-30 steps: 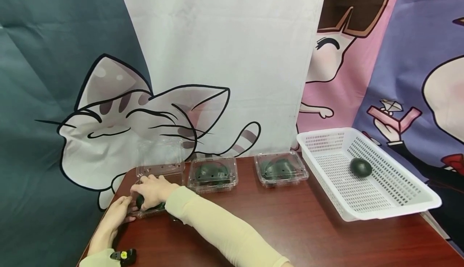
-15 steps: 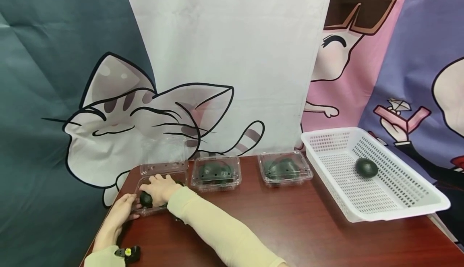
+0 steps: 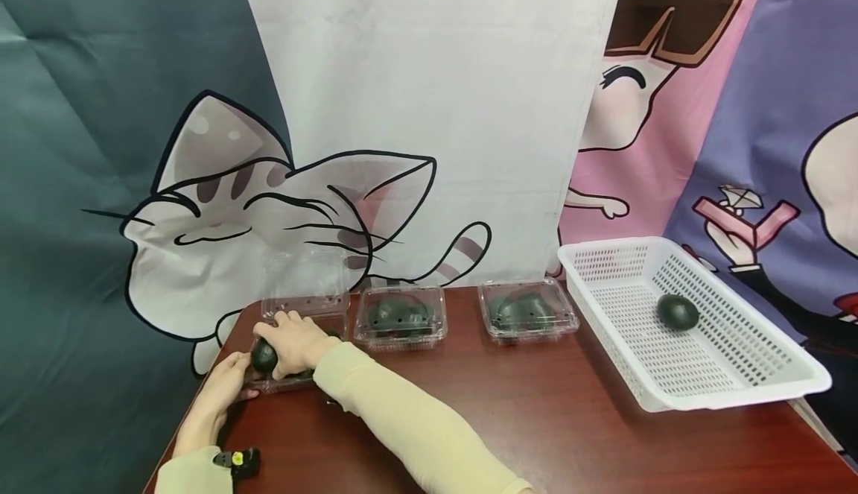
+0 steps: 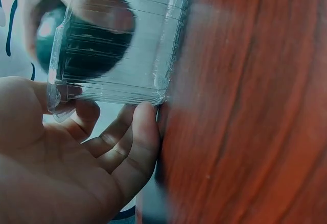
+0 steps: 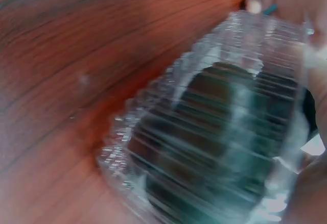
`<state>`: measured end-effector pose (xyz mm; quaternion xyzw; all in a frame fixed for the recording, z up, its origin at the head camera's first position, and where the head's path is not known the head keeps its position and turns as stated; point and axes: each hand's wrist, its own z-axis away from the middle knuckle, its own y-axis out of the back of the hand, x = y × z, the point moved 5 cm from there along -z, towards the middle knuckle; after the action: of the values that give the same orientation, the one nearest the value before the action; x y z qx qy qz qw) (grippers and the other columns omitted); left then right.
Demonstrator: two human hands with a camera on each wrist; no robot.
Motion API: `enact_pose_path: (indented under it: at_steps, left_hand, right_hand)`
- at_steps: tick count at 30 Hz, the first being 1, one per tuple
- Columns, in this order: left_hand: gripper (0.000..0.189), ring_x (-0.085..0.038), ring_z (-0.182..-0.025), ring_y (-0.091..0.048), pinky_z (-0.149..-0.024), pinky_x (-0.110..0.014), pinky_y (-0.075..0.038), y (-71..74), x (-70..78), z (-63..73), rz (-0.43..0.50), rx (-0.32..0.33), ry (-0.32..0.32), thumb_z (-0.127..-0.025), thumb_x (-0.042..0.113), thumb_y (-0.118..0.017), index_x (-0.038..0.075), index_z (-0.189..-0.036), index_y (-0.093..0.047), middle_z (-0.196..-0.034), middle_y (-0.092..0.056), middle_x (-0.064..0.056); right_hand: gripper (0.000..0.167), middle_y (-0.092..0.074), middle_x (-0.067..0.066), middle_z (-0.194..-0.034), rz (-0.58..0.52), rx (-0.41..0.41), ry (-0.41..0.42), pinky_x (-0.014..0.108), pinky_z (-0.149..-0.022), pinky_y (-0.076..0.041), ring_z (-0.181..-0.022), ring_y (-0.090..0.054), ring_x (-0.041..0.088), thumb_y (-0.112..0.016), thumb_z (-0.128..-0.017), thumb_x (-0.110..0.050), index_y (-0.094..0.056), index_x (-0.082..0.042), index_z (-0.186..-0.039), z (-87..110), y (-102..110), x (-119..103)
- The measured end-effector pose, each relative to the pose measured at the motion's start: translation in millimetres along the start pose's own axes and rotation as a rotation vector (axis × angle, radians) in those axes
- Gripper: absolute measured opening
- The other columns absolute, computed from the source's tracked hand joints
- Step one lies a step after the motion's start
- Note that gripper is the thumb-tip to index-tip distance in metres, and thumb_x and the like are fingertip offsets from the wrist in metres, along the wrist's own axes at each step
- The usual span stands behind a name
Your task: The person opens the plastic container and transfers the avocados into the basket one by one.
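Far left on the table, my right hand (image 3: 298, 341) grips a dark green avocado (image 3: 264, 358) inside an open clear plastic clamshell box (image 4: 148, 66). The box's lid (image 3: 305, 278) stands raised behind it. My left hand (image 3: 224, 390) holds the box's left end, its thumb (image 4: 36, 99) by the rim and its fingers against the lower wall. Through the ribbed wall in the left wrist view, the avocado (image 4: 94, 50) shows tilted toward the left hand, above the box floor. More dark green shows in the box beside my right wrist, mostly hidden. The right wrist view is blurred.
Two closed clamshell boxes, one in the middle (image 3: 400, 317) and one farther right (image 3: 527, 311), each hold dark green fruit. A white perforated basket (image 3: 606, 345) at the right contains a single avocado (image 3: 677, 312). A printed curtain (image 3: 429, 69) hangs behind the table.
My right hand has shifted the avocado slightly left and up within the box. The left hand stays at the box's end. The head view has turned a little left.
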<state>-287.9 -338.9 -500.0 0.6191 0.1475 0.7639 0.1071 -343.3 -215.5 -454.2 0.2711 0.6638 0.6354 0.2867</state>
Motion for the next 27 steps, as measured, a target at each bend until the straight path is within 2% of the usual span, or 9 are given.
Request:
enact_pose_path:
  at_steps: [7, 15, 23, 27]
  left_hand:
    - [0.038, -0.008, -0.085, -0.057, -0.070, -0.033, -0.055, 0.8, 1.4, 1.4, -0.016, -0.013, -0.002, -0.108, 0.022, -0.022, -0.008, -0.115, -0.044, -0.117, -0.055, -0.025]
    - [0.040, -0.011, -0.087, -0.059, -0.069, -0.034, -0.055, -1.2, -0.5, 2.1, -0.006, -0.003, 0.011, -0.108, 0.028, -0.029, -0.008, -0.112, -0.045, -0.114, -0.057, -0.022]
    - [0.042, -0.011, -0.086, -0.059, -0.067, -0.032, -0.055, -0.4, 5.1, -2.1, -0.018, 0.009, -0.020, -0.108, 0.026, -0.028, -0.012, -0.117, -0.043, -0.115, -0.055, -0.028]
    - [0.042, -0.011, -0.085, -0.059, -0.067, -0.032, -0.055, 0.8, 4.3, -0.4, -0.024, 0.014, -0.019, -0.108, 0.025, -0.028, -0.012, -0.118, -0.043, -0.115, -0.055, -0.028]
  right_hand:
    - [0.084, -0.042, -0.006, -0.130, -0.107, 0.027, 0.014, 0.023, -0.079, -0.044, -0.109, -0.041, 0.008, -0.084, -0.074, -0.047, -0.036, -0.041, -0.143, 13.4, 26.3, 0.3]
    - [0.083, -0.041, -0.001, -0.132, -0.082, 0.048, 0.102, 0.026, -0.081, -0.047, -0.114, -0.041, 0.011, -0.084, -0.075, -0.043, -0.037, -0.034, -0.143, 44.6, 57.1, 11.6]
    - [0.078, -0.041, 0.002, -0.111, 0.002, 0.140, 0.182, 0.028, -0.078, -0.046, -0.101, -0.042, 0.014, -0.088, -0.069, -0.041, -0.043, -0.024, -0.130, 82.3, 89.8, 49.4]
    - [0.075, -0.039, 0.003, -0.107, 0.054, 0.172, 0.210, 0.030, -0.078, -0.045, -0.100, -0.041, 0.017, -0.087, -0.068, -0.038, -0.044, -0.021, -0.126, 103.1, 102.0, 73.6]
